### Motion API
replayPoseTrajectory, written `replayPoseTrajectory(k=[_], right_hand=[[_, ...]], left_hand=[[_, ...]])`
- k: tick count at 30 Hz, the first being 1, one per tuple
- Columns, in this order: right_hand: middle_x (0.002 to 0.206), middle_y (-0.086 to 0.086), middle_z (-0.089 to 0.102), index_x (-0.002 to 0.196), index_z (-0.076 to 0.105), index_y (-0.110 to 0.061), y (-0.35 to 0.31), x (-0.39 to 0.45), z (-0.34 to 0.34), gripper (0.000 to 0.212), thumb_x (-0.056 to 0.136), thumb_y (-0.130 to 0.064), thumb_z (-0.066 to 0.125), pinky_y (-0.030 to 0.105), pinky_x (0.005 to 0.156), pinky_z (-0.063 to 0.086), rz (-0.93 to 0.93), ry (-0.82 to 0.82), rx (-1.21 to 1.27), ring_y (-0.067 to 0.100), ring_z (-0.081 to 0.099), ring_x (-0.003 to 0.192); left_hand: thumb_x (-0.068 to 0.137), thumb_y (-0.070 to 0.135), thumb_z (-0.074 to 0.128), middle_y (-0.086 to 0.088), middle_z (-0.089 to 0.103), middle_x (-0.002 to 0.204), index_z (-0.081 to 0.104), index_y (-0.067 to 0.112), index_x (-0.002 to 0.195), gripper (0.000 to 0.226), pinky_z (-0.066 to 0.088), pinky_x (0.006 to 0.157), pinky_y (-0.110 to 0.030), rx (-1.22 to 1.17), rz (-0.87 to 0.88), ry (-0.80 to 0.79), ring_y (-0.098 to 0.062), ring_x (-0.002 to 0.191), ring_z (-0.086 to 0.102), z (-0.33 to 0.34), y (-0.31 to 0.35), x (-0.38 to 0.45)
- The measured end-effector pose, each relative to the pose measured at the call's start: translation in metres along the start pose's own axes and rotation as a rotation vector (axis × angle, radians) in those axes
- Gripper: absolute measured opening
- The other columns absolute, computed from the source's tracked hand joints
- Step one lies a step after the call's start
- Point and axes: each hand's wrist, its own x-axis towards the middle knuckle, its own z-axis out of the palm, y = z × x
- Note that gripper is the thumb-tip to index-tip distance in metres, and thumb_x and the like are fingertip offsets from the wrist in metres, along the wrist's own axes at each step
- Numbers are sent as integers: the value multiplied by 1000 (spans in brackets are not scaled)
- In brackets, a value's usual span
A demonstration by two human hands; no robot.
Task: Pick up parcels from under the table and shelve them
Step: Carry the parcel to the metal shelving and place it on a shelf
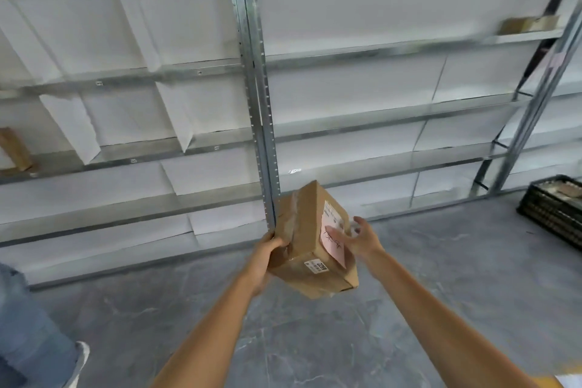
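Note:
A brown cardboard parcel (310,230) with a white label, a pink slip and a small sticker reading 2259 is held tilted in mid-air in front of the metal shelving (346,116). My left hand (267,253) grips its lower left side from underneath. On the right, my right hand (356,238) has its fingers spread, with the fingertips on the pink slip. The shelves behind it are lined with white paper, and the parcel hangs level with the lowest ones.
One small brown box (529,23) lies on an upper right shelf and another (15,148) stands at the far left. A black plastic crate (554,208) sits on the grey floor at right. A person's leg in jeans (28,334) stands at lower left.

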Motion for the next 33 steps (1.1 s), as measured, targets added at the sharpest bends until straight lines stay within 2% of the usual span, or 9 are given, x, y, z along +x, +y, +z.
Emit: replayPoseTrajectory(k=[4,9,11,15,20,23,26,29,33], right_hand=[[97,1,63,118,51,-12,1,46,-30,70,70,-60,68,32,71,51,146,-40,20,16,59,79],[116,3,66,117,55,-14,-5,100,-82,72,60,-48,83,35,91,51,24,100,46,21,63,104],[119,4,64,123,52,-14,-14,116,-104,78,60,-48,83,35,89,51,0,129,9,22,61,106],[125,9,60,137,43,-15,-28,147,-148,87,64,-43,82,36,91,50,-38,204,22,25,58,112],[115,7,62,139,43,-14,-33,177,-196,82,68,-32,82,32,87,51,-40,297,84,23,59,103],[104,3,63,127,57,-9,-33,198,-223,59,74,-26,78,26,75,51,-33,350,140,19,59,90],[94,-1,67,116,66,-9,-31,227,-250,41,77,-22,74,23,67,51,-48,422,215,16,61,82],[103,-1,67,121,60,-19,-31,262,-277,43,79,-21,71,24,69,49,-68,470,330,17,62,89],[92,-4,63,123,47,-25,-38,316,-315,41,86,-21,63,26,65,46,-53,476,426,13,60,80]], left_hand=[[86,3,47,-11,70,93,63,11,109,29,51,72,-34,-92,-34,-108,-26,83,65,37,12,55],[90,18,51,-9,59,99,58,15,108,20,47,79,-35,190,-74,-185,-21,93,54,91,32,118],[90,41,54,-7,57,103,54,14,117,38,47,85,-38,291,-107,-213,-20,95,54,117,43,140],[79,63,57,-2,61,105,51,17,127,67,45,71,-31,341,-100,-253,-16,92,56,170,69,179],[86,47,58,-4,63,106,51,22,123,45,47,73,-34,326,-80,-309,-18,89,58,228,82,222],[88,49,54,0,64,104,55,29,111,31,47,82,-40,339,-63,-339,-20,92,58,260,86,255],[87,51,52,-2,64,103,58,24,114,39,47,77,-37,341,-71,-346,-25,101,57,295,92,293],[87,52,50,-4,65,103,62,23,107,37,49,80,-39,342,-83,-410,-24,97,58,333,100,333],[87,55,48,-7,67,105,66,23,105,41,52,92,-48,354,-76,-493,-28,101,61,384,112,393]])
